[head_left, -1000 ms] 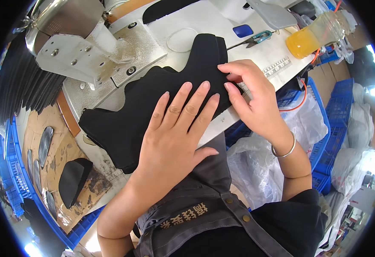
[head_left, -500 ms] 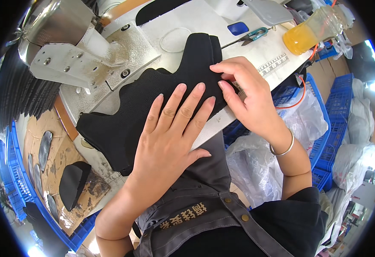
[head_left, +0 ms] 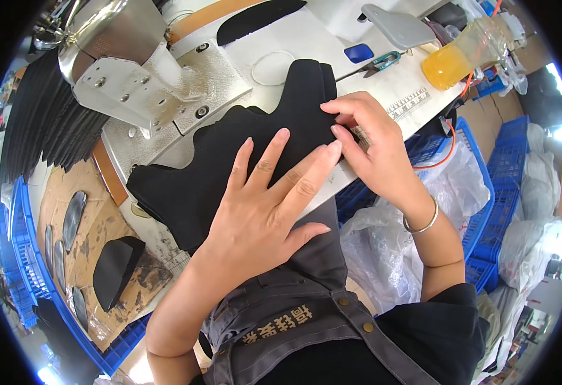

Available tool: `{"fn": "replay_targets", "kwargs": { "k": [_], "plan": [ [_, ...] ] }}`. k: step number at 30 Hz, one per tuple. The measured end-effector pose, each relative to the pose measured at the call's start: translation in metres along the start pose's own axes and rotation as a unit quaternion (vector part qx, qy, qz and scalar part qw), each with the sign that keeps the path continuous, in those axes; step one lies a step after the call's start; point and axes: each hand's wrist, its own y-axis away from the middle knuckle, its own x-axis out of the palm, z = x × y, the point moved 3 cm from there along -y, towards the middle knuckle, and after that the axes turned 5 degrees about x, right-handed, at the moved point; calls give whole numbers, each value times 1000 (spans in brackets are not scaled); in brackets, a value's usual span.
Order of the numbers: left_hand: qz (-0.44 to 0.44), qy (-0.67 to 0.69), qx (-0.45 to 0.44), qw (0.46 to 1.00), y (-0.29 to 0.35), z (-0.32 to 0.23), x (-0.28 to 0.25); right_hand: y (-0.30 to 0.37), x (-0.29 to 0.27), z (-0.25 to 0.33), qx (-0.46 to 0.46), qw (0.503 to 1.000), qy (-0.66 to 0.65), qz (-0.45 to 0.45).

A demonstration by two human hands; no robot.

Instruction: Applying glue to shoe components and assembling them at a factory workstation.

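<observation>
Black fabric [head_left: 229, 154], gold lettering [head_left: 284, 323] on apron [head_left: 306, 289]

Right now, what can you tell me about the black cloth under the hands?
The black cloth looks matt and soft, with more than one layer showing at its edges. Its outline is irregular: one narrow arm points toward the picture's top, and a curved notch cuts the left side. It lies mostly flat on the white table. The left hand spreads over it; the right hand has finger and thumb at its right edge, though a pinch cannot be confirmed.
</observation>
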Motion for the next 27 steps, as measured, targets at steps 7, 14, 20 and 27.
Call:
{"fn": "replay_targets", "kwargs": {
  "k": [7, 14, 20, 27],
  "plan": [
    [-16, 3, -3, 1000, -6, -2, -2, -1, 0, -1, 2, 1000, 8, 7],
    [-59, 137, -43, 988, -7, 3, -10, -6, -5, 8, 64, 998, 18, 16],
    [-57, -115, -68, 989, 25, -5, -22, -12, -4, 15, 106, 991, 78, 20],
    [-33, -84, -129, 988, 45, -3, -13, -22, 7, 27, 164, 984, 15, 62]
  ]
}}
